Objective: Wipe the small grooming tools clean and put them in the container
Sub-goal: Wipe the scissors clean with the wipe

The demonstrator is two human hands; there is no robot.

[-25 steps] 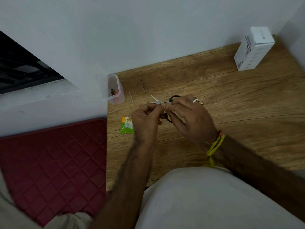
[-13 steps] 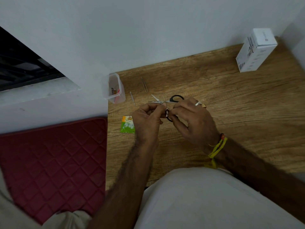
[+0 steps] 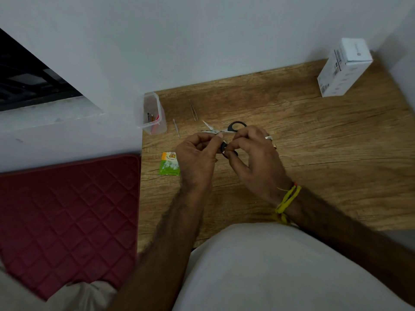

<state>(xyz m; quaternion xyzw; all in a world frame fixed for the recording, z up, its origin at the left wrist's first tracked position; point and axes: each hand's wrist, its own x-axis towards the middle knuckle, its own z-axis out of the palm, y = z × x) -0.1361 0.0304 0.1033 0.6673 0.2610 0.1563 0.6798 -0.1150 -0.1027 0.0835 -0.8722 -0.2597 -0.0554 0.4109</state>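
Observation:
Small scissors (image 3: 233, 127) with black handle loops are held just above the wooden table (image 3: 314, 153), blades spread and pointing left. My left hand (image 3: 195, 158) pinches them near the pivot with thumb and curled fingers. My right hand (image 3: 256, 160) grips the lower black loop; a small white scrap shows between the fingertips. The clear plastic container (image 3: 151, 129) stands at the table's far left corner with a few tools inside. Thin tweezers (image 3: 193, 110) and a small slender tool (image 3: 176, 127) lie on the table beside it.
A green and white sachet (image 3: 169, 163) lies left of my left hand. A white carton (image 3: 343, 68) stands at the far right by the wall. A red quilted mat (image 3: 67, 209) lies left of the table, and white cloth (image 3: 280, 265) covers my lap.
Both hands have stayed on the scissors with only small finger movements. The view has shifted slightly.

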